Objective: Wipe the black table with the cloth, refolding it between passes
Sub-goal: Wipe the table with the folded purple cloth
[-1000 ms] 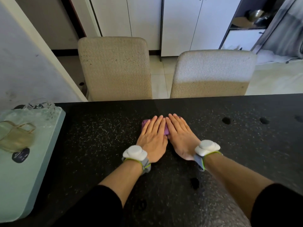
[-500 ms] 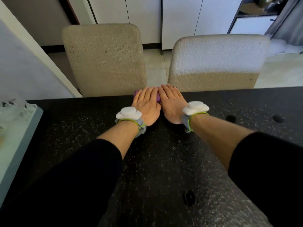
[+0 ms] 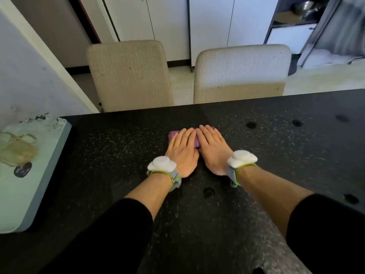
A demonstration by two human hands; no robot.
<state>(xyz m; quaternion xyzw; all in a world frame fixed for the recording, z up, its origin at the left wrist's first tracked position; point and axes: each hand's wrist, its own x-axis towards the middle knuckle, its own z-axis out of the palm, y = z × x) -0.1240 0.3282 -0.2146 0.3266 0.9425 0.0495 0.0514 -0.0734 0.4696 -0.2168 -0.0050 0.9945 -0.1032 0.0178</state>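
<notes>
A folded purple cloth (image 3: 173,134) lies on the speckled black table (image 3: 118,159), a little short of the far edge. Both of my hands press flat on it, side by side, fingers together and pointing away from me. My left hand (image 3: 182,152) covers the cloth's left half, with a purple corner showing past its fingers. My right hand (image 3: 213,149) covers the right half, and a purple strip shows between the two hands. Most of the cloth is hidden under my palms. Each wrist carries a white sensor on a strap.
A pale green tray (image 3: 29,194) with a clear bag and a dark spot sits at the table's left end. Two beige chairs (image 3: 130,74) (image 3: 241,74) stand against the far edge. Several round dark marks dot the tabletop to the right and near my wrists.
Both hands pushed the cloth out to the table's far edge, then drew it back toward me. They now rest near the middle again.
</notes>
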